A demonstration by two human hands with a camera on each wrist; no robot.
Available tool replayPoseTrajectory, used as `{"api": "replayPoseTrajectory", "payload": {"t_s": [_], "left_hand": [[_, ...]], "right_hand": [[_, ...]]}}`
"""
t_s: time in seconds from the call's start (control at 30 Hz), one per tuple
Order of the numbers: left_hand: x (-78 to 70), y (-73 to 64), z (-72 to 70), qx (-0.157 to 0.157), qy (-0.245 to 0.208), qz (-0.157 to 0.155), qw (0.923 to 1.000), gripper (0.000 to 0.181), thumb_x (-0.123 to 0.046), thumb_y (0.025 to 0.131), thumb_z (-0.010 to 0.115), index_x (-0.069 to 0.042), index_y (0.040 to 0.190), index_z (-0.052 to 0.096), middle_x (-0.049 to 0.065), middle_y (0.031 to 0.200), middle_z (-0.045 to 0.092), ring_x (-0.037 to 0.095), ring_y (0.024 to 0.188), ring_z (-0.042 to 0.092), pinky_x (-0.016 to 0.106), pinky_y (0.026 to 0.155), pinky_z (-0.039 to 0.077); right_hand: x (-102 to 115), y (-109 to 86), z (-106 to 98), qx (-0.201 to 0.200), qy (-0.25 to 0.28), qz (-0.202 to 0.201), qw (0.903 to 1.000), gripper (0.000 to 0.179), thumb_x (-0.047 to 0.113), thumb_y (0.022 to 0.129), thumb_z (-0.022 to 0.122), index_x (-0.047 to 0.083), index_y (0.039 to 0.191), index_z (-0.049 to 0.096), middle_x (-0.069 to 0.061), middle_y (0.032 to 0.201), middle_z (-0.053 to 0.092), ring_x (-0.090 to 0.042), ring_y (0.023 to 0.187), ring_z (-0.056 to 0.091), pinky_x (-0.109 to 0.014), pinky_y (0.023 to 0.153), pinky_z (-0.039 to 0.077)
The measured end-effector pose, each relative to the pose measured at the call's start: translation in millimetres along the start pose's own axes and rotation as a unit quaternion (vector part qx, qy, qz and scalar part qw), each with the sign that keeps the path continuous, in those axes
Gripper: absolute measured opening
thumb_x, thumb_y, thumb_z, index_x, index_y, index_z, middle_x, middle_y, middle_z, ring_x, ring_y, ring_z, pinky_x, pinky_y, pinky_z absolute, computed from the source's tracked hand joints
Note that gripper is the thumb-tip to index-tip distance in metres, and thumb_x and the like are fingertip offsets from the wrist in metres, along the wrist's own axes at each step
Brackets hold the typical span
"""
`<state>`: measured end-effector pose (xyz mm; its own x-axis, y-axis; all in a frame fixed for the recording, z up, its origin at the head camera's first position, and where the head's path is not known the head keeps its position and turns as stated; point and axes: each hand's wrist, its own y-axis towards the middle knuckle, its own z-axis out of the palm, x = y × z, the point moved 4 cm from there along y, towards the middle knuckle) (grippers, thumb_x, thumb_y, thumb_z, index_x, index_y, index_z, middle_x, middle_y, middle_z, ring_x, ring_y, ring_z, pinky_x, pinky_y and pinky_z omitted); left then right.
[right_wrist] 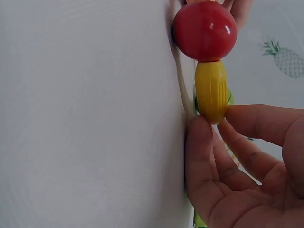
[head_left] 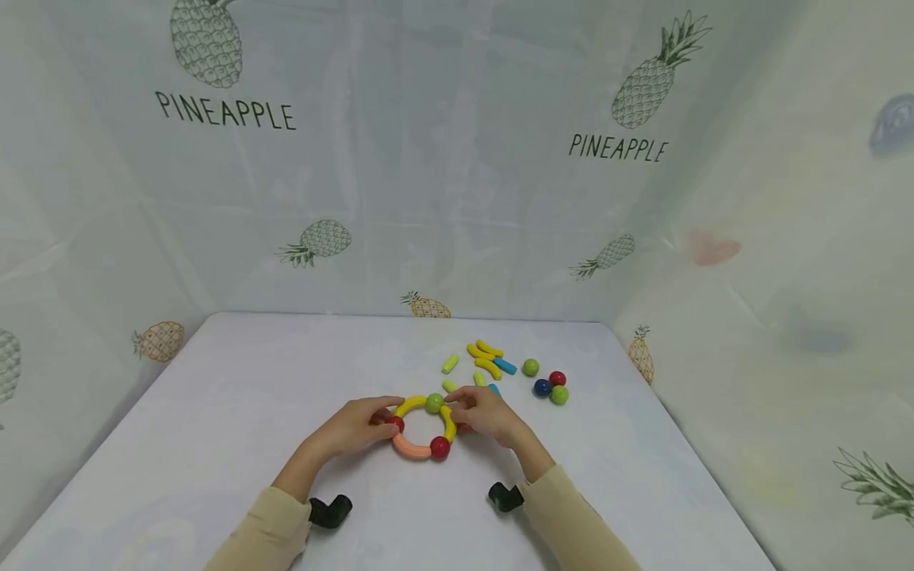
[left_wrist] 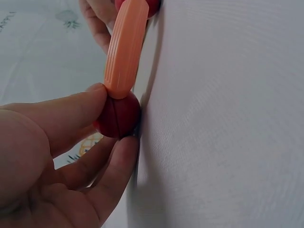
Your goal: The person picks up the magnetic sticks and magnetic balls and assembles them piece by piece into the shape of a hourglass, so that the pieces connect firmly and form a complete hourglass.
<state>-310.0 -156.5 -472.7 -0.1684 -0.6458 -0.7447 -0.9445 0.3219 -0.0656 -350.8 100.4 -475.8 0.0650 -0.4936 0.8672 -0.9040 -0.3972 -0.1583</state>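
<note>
On the table lies a ring of ribbed curved rods and balls. My left hand (head_left: 357, 427) pinches the dark red ball (left_wrist: 118, 116) at the ring's left side, between thumb and fingers. An orange curved rod (head_left: 412, 449) joins that ball to another red ball (head_left: 439, 448) at the near right. My right hand (head_left: 493, 414) pinches the right-hand yellow curved rod (right_wrist: 211, 90). The green ball (head_left: 435, 403) sits at the far side, between this rod and a second yellow curved rod (head_left: 410, 404). A further red piece shows partly beneath my right hand.
Beyond my right hand lie loose yellow curved rods (head_left: 489, 368), short light-green rods (head_left: 451, 364) and blue rods (head_left: 505, 365). Farther right sit green balls (head_left: 531, 367), a red ball (head_left: 558, 378) and a dark blue ball (head_left: 543, 388). A pineapple-printed curtain (head_left: 428, 159) hangs behind the white table (head_left: 236, 428).
</note>
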Motion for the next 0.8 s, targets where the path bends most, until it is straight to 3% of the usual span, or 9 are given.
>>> {"api": "replayPoseTrajectory", "payload": {"t_s": [0.3,0.5,0.63,0.8], "left_hand": [[2.0,0.5,4.5,0.001,-0.002,-0.003,1.0000,0.050,-0.025,0.100,0.076,-0.022,0.148,0.064,0.001,0.118,0.072,0.019,0.108,0.064,0.050,0.100,0.056],[0.5,1.4,8.8,0.000,-0.004,0.009,1.0000,0.050,-0.024,0.100,0.076,-0.022,0.149,0.063,0.002,0.119,0.072,0.018,0.108,0.065,0.049,0.099,0.056],[0.8,1.1,10.2,-0.002,-0.002,0.005,1.0000,0.050,-0.025,0.100,0.075,-0.023,0.149,0.063,0.001,0.118,0.072,0.017,0.107,0.064,0.048,0.098,0.056],[1.4,0.7,8.9,-0.005,-0.004,-0.005,1.0000,0.050,-0.025,0.100,0.076,-0.024,0.148,0.064,0.001,0.118,0.071,0.017,0.106,0.064,0.048,0.099,0.056]], "right_hand": [[-2.6,-5.1,-0.6,0.003,-0.007,-0.005,1.0000,0.033,0.015,0.100,0.071,0.008,0.132,0.069,-0.007,0.104,0.069,-0.019,0.084,0.069,-0.034,0.084,0.062],[-3.4,-10.4,-8.5,-0.010,-0.037,-0.032,0.9987,0.033,0.016,0.101,0.070,0.007,0.132,0.069,-0.005,0.104,0.072,-0.018,0.082,0.071,-0.034,0.080,0.063],[-0.9,-13.7,-20.8,-0.040,-0.101,-0.072,0.9915,0.030,0.015,0.101,0.071,0.008,0.130,0.070,-0.003,0.104,0.072,-0.017,0.083,0.068,-0.031,0.075,0.060],[2.4,-11.4,-38.1,-0.085,-0.169,-0.114,0.9753,0.029,0.011,0.098,0.076,0.008,0.127,0.073,-0.005,0.110,0.074,-0.018,0.090,0.067,-0.035,0.082,0.060]]}}
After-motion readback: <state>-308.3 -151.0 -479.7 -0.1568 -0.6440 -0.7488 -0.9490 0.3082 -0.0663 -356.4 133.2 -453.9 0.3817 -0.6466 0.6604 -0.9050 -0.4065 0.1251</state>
